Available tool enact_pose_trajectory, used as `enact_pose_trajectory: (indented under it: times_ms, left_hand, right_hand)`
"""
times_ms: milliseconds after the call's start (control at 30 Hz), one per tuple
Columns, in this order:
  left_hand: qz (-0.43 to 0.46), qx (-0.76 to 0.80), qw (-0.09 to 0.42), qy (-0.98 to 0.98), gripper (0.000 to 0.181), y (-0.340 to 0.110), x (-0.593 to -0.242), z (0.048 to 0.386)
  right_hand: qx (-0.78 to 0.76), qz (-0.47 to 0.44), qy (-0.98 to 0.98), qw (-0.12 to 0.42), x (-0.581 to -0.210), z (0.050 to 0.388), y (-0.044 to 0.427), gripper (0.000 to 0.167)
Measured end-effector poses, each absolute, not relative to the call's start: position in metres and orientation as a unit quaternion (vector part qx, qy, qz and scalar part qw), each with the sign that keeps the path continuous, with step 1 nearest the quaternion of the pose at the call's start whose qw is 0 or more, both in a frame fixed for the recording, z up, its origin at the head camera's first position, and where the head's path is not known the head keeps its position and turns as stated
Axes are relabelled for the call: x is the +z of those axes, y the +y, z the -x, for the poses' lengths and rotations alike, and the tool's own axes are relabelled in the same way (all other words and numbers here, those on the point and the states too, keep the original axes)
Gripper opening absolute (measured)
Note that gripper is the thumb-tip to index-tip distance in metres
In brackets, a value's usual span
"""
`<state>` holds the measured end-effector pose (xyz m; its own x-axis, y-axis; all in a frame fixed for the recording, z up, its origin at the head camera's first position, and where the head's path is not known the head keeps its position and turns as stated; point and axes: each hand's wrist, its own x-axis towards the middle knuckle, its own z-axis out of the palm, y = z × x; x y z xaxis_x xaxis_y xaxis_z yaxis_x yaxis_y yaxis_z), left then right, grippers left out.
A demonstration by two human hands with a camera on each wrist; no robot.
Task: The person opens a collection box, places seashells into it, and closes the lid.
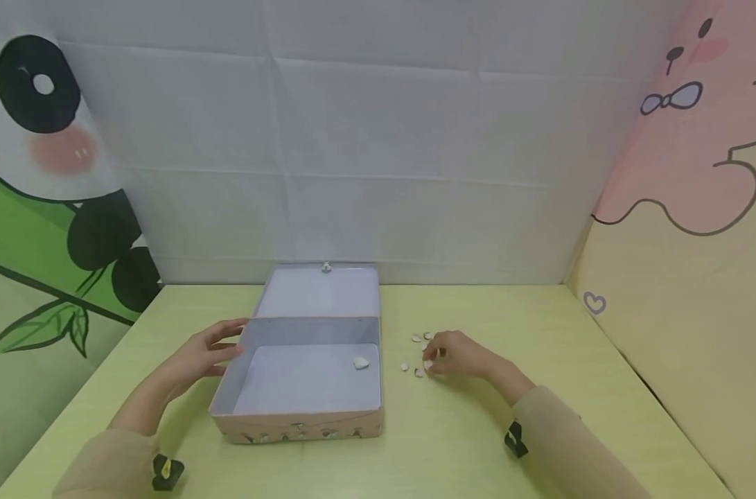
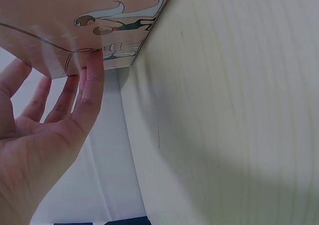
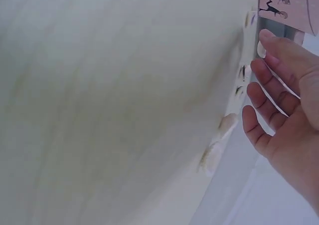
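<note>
An open box (image 1: 309,380), pink outside and pale inside, stands on the table with its lid tilted back; one white shell-like piece (image 1: 361,362) lies in it. My left hand (image 1: 193,360) rests its spread fingers on the box's left side; the left wrist view shows the fingertips touching the printed wall (image 2: 45,20). Right of the box, my right hand (image 1: 461,357) pinches a small white piece (image 3: 261,49) between thumb and index finger, the other fingers loosely bent. Several small pieces, one of them a whitish piece (image 1: 405,366), lie on the table around that hand.
The pale yellow table (image 1: 477,443) reaches back to a white cloth wall (image 1: 378,138). A green printed panel (image 1: 34,277) stands on the left, a pink and yellow one (image 1: 683,277) on the right. The raised lid (image 1: 318,294) stands near the back wall.
</note>
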<state>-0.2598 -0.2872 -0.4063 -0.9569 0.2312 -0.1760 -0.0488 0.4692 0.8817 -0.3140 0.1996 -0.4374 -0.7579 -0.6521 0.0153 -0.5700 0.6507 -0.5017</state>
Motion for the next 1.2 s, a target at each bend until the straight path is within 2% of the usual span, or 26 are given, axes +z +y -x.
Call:
enact_pose_trajectory:
  times_ms: [467,767,1200]
  left_hand:
    - [-0.049,0.511,0.141,0.847,0.071,-0.286,-0.404,0.260]
    - [-0.056,0.518,0.141,0.842,0.072,-0.288,-0.406,0.261]
    - [-0.057,0.516,0.144,0.842,0.071,-0.289,-0.409,0.263]
  right_hand:
    - [-0.265,0.379,0.883,0.076,-0.404,0.305,0.193,0.020]
    - [-0.269,0.395,0.876,0.071,-0.387,0.296,0.180,0.018]
    - [-0.281,0.424,0.860,0.037,-0.372,0.282,0.153,0.019]
